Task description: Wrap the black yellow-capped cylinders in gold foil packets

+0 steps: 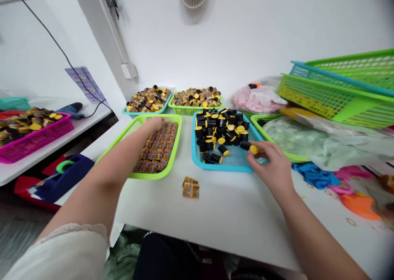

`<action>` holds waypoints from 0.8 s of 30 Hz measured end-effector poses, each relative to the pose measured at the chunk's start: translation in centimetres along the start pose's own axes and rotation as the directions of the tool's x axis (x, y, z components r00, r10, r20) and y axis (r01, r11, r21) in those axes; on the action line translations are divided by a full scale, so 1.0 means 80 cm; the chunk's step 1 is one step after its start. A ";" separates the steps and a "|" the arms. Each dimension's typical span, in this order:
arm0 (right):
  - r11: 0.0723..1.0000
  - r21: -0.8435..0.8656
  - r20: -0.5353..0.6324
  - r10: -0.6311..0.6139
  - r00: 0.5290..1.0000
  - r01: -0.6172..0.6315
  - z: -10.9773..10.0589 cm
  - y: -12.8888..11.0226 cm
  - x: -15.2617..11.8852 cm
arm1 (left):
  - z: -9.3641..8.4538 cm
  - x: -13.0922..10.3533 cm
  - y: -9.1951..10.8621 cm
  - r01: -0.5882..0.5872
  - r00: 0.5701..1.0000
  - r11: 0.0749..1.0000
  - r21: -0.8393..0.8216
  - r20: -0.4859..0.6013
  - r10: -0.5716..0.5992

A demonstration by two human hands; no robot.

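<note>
Black cylinder [248,147] (yellow-ended), in right grip [273,163]

White table [221,210], flat top. Left: lime-green basket [149,175]. Right of it, set apart: light-blue basket [220,168]. Behind, near wall — rear blue basket [134,115], rear green basket [192,111]. Forward of gap: small printed labels [191,188], overlapping. Far right — limp blue piece [315,175], orange piece [361,206], right-hand green basket [298,157].
</note>
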State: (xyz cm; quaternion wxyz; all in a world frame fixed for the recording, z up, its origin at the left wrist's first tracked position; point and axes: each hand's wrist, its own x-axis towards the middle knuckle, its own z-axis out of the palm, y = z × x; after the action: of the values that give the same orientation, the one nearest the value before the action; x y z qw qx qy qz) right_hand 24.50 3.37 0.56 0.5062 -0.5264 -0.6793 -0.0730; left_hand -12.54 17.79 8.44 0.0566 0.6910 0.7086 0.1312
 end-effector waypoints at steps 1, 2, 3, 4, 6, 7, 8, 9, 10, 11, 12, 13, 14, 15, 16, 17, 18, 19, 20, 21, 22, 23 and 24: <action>1.000 0.003 -0.013 -0.006 1.000 0.006 0.000 0.000 0.000 | -0.009 -0.013 0.008 -0.027 0.999 1.000 0.015 -0.025 0.027; 1.000 0.005 -0.022 -0.012 1.000 0.012 0.000 0.000 0.000 | -0.016 -0.031 0.016 -0.048 0.997 0.998 0.034 -0.051 0.049; 1.000 0.005 -0.024 -0.019 1.000 0.020 0.000 -0.001 0.000 | -0.020 -0.053 0.024 -0.091 0.993 0.994 0.056 -0.071 0.095; 1.000 0.005 -0.021 -0.030 0.999 0.030 0.000 -0.003 0.000 | -0.020 -0.081 0.033 -0.154 0.984 0.986 0.071 -0.079 0.159; 0.999 0.009 -0.004 -0.049 0.999 0.049 -0.001 -0.008 -0.001 | -0.004 -0.151 0.045 -0.453 0.889 0.887 0.087 -0.033 0.457; 0.998 0.014 0.004 -0.058 0.998 0.058 -0.001 -0.011 -0.002 | 0.012 -0.190 0.049 -0.635 0.772 0.769 0.069 0.042 0.634; 0.997 0.022 0.012 -0.069 0.998 0.069 -0.001 -0.014 -0.003 | 0.031 -0.229 0.050 -0.744 0.667 0.666 0.044 0.100 0.738; 0.996 0.035 0.021 -0.081 0.996 0.080 -0.001 -0.017 -0.004 | 0.053 -0.266 0.050 -0.776 0.630 0.628 0.064 0.138 0.764; 0.995 0.050 0.029 -0.093 0.995 0.092 -0.001 -0.019 -0.005 | 0.075 -0.299 0.047 -0.774 0.633 0.625 0.102 0.171 0.755; 0.993 0.063 0.037 -0.103 0.994 0.100 0.000 -0.021 -0.005 | 0.096 -0.328 0.043 -0.752 0.658 0.643 0.144 0.213 0.722; 0.992 0.074 0.044 -0.110 0.993 0.106 0.000 -0.023 -0.006 | 0.114 -0.352 0.037 -0.754 0.656 0.633 0.173 0.243 0.715; 0.991 0.083 0.050 -0.113 0.992 0.108 0.001 -0.023 -0.006 | 0.127 -0.372 0.032 -0.753 0.658 0.623 0.211 0.247 0.711; 0.990 0.088 0.054 -0.115 0.992 0.110 0.002 -0.024 -0.007 | 0.135 -0.387 0.025 -0.756 0.654 0.607 0.244 0.238 0.719; 0.990 0.088 0.056 -0.114 0.992 0.109 0.003 -0.024 -0.007 | 0.139 -0.400 0.020 -0.768 0.637 0.582 0.268 0.221 0.738; 0.990 0.087 0.058 -0.114 0.992 0.109 0.004 -0.024 -0.008 | 0.138 -0.409 0.015 -0.784 0.613 0.555 0.277 0.206 0.763; 0.990 0.086 0.058 -0.117 0.991 0.112 0.004 -0.024 -0.008 | 0.134 -0.416 0.011 -0.806 0.582 0.528 0.267 0.201 0.788; 0.989 0.086 0.059 -0.123 0.991 0.118 0.004 -0.025 -0.009 | 0.127 -0.420 0.008 -0.828 0.554 0.508 0.235 0.208 0.806; 0.988 0.087 0.058 -0.133 0.989 0.128 0.005 -0.025 -0.010 | 0.119 -0.421 0.007 -0.844 0.535 0.503 0.187 0.225 0.814; 0.986 0.093 0.055 -0.146 0.988 0.141 0.005 -0.025 -0.010 | 0.110 -0.420 0.007 -0.852 0.523 0.508 0.124 0.254 0.814; 0.983 0.103 0.054 -0.159 0.986 0.153 0.005 -0.026 -0.011 | 0.101 -0.417 0.008 -0.849 0.518 0.526 0.056 0.288 0.806; 0.980 0.115 0.059 -0.173 0.983 0.165 0.006 -0.026 -0.011 | 0.094 -0.411 0.010 -0.833 0.520 0.553 -0.012 0.326 0.790; 0.977 0.126 0.066 -0.181 0.981 0.171 0.006 -0.026 -0.011 | 0.087 -0.404 0.013 -0.809 0.521 0.583 -0.081 0.364 0.773; 0.976 0.135 0.076 -0.184 0.980 0.173 0.006 -0.027 -0.012 | 0.082 -0.395 0.016 -0.781 0.518 0.607 -0.145 0.393 0.760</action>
State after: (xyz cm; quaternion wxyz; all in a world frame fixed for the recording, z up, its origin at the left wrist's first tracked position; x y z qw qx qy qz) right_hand 22.44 2.16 0.54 0.4996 -0.4326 -0.7488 -0.0512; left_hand -8.40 -12.89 -0.72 0.1248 0.9445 0.3027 -0.0255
